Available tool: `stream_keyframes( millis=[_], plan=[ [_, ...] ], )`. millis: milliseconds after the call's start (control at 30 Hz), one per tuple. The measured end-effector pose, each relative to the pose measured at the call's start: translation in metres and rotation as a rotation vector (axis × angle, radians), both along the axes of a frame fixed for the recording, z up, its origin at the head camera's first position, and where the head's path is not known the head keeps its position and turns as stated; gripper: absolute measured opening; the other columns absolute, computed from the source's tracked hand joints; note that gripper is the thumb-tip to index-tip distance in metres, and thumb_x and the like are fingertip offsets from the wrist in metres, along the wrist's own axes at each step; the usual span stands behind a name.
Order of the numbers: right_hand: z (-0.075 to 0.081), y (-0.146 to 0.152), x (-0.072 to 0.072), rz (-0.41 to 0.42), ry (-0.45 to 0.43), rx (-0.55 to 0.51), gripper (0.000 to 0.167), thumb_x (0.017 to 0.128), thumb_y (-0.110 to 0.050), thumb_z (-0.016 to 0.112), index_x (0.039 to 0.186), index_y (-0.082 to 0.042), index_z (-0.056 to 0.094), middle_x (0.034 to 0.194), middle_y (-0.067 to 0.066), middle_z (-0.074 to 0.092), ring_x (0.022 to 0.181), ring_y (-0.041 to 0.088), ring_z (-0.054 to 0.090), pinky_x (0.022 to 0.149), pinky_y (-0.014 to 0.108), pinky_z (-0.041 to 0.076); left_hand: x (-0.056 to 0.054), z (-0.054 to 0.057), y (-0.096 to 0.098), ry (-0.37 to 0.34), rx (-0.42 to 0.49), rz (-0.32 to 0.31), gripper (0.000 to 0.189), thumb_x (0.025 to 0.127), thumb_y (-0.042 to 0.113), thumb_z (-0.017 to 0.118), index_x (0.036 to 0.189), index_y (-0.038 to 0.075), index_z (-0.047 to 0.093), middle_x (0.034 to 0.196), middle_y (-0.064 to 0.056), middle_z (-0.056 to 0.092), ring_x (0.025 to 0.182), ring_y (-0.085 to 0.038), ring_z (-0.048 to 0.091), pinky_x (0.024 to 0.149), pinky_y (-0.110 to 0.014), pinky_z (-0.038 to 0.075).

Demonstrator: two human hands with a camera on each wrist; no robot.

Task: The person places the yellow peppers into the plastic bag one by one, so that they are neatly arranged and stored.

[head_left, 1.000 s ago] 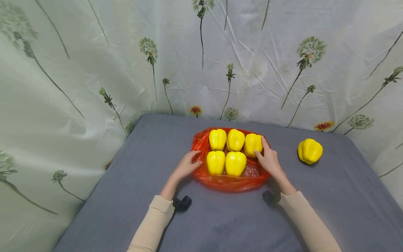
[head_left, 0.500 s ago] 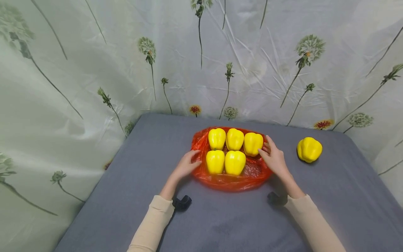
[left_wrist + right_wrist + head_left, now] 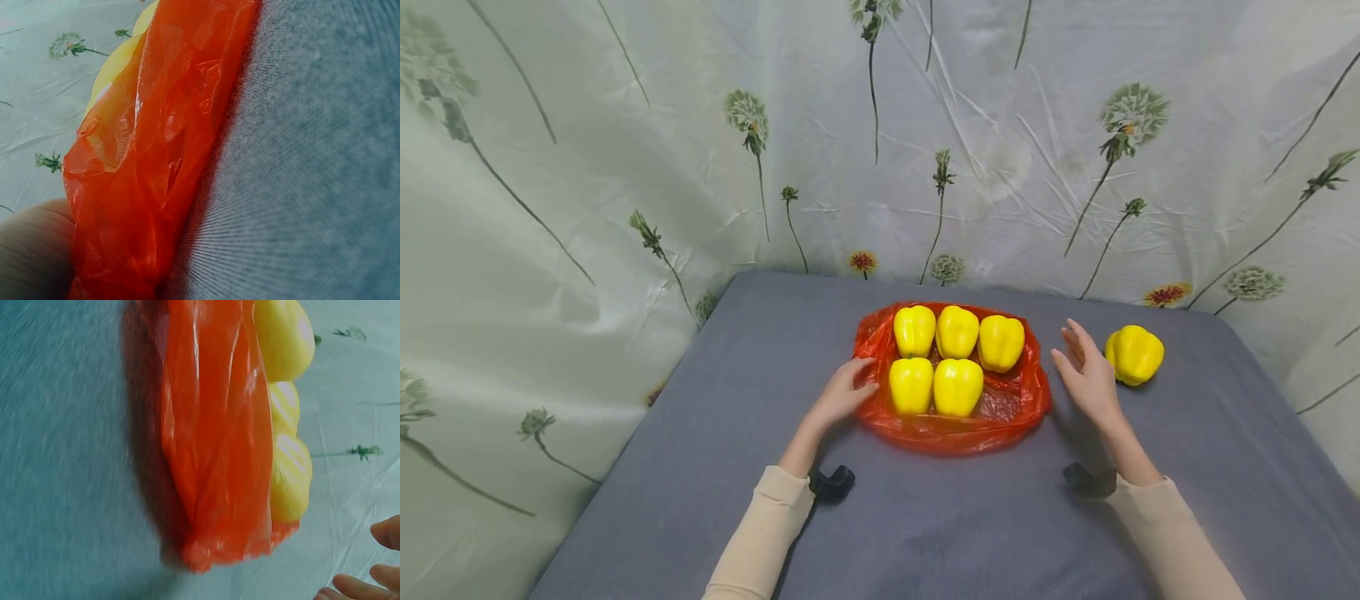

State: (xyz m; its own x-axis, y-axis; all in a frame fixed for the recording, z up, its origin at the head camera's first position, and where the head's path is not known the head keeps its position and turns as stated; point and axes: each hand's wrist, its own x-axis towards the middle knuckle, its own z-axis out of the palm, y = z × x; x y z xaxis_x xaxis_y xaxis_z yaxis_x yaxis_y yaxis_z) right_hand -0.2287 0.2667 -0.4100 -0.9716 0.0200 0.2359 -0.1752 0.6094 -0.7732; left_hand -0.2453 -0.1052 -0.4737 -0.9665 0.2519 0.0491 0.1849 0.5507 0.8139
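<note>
A red plastic bag [image 3: 951, 435] lies spread on the grey-covered table with its mouth up. Inside it several yellow bell peppers [image 3: 957, 387] stand in two rows, with a gap at the front right. At the bag's left rim, my left hand [image 3: 838, 393] holds the plastic between thumb and fingers; in the left wrist view the thumb [image 3: 34, 253] lies against the red film. My right hand [image 3: 1090, 382], fingers loosely bent and holding nothing, is between the bag and a loose yellow bell pepper [image 3: 1135, 356] on the right. In the right wrist view its fingertips [image 3: 356, 587] are apart from the bag.
The grey cloth-covered table [image 3: 715, 417] extends on both sides of the bag. Behind it hangs a pale curtain [image 3: 820, 142] printed with dandelions. A dark wrist mount [image 3: 833, 483] sits under the left wrist, another [image 3: 1088, 481] under the right.
My right hand has let go of the back-right bell pepper in the bag and moved right toward the loose one. My left hand has stayed at the bag's left rim.
</note>
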Motion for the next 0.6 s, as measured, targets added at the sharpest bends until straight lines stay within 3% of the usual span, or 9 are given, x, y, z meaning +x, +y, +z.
stream_keyframes(
  millis=[267, 600],
  plan=[
    [0.003, 0.020, 0.002, -0.123, 0.031, -0.046, 0.057, 0.097, -0.017, 0.047, 0.148, -0.005, 0.024, 0.148, 0.023, 0.036, 0.135, 0.040, 0.035, 0.109, 0.051, 0.030, 0.000, 0.000, 0.000, -0.011, 0.001, 0.007, 0.050, 0.089, 0.017, 0.058, 0.135, 0.003, 0.046, 0.140, -0.019, 0.047, 0.130, -0.036, 0.042, 0.111, -0.051, 0.034],
    [0.009, 0.044, -0.003, -0.275, 0.049, -0.057, 0.054, 0.096, -0.014, 0.047, 0.147, -0.007, 0.029, 0.147, 0.018, 0.039, 0.139, 0.026, 0.034, 0.115, 0.034, 0.029, 0.001, 0.000, 0.000, -0.001, 0.004, 0.011, 0.049, 0.089, 0.017, 0.058, 0.134, 0.003, 0.048, 0.138, -0.019, 0.048, 0.129, -0.036, 0.043, 0.110, -0.051, 0.034]
  ],
)
